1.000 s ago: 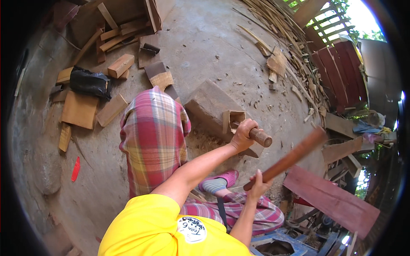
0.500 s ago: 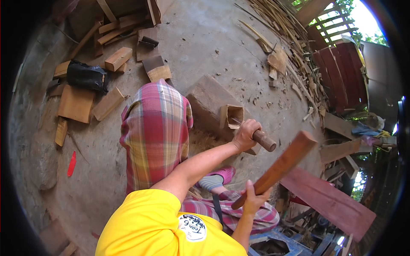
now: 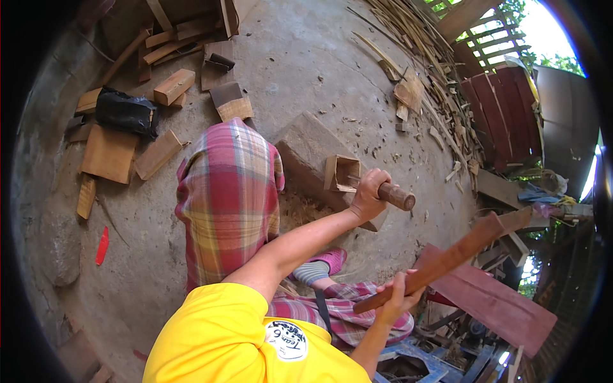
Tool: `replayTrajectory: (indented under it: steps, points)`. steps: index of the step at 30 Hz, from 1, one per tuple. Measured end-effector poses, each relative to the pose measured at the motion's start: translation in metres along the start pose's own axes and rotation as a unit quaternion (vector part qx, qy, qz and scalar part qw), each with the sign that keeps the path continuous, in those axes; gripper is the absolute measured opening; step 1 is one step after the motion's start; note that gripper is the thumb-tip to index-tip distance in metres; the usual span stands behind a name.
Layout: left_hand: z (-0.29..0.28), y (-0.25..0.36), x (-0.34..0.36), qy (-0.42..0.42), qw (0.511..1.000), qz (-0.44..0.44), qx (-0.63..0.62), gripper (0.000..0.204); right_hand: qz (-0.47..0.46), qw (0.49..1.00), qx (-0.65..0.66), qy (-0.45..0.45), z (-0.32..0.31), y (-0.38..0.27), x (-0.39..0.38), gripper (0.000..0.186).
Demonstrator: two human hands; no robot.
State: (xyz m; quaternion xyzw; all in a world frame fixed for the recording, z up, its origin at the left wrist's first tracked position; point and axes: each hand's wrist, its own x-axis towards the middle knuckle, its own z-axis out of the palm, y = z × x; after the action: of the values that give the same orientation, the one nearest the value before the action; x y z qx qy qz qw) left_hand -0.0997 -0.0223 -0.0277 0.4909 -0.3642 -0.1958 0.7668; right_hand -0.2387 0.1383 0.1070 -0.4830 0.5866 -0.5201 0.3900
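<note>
My left hand (image 3: 370,195) is closed around a chisel (image 3: 397,196) with a thick round wooden handle. The thin blade runs into the opening of a small hollow wooden block (image 3: 331,173). That block sits on a heavy timber beam (image 3: 306,143) lying on the floor. In my right hand (image 3: 399,299) is a long flat wooden mallet (image 3: 440,265), gripped near its narrow end. Its broad end points up and to the right, apart from the chisel handle.
My knee under plaid cloth (image 3: 233,198) is left of the beam. Wood blocks (image 3: 158,154) and a black-wrapped bundle (image 3: 126,113) lie farther left. A reddish board (image 3: 498,303) is at the right, and wood strips (image 3: 421,38) pile along the far right. A red scrap (image 3: 102,246) lies on the floor.
The mallet has swung right, away from the chisel handle, and my right hand has moved right and slightly up. My left hand keeps the chisel in the hollow block.
</note>
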Motion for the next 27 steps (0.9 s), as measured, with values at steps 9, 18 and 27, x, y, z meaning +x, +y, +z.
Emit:
replayTrajectory:
  steps: [9,18,27]
  points:
    - [-0.020,-0.021,-0.004,0.022,0.996,-0.086,-0.015,0.021,0.140,0.945,-0.251,-0.157,0.010,0.021,0.002,0.045]
    - [-0.021,-0.004,0.002,-0.070,0.997,0.034,-0.013,0.028,-0.106,0.991,-0.080,-0.031,-0.002,-0.013,-0.013,0.062]
    - [-0.009,-0.008,-0.010,-0.060,0.997,-0.025,0.034,0.025,0.049,0.960,-0.242,-0.129,0.023,0.004,-0.002,0.061]
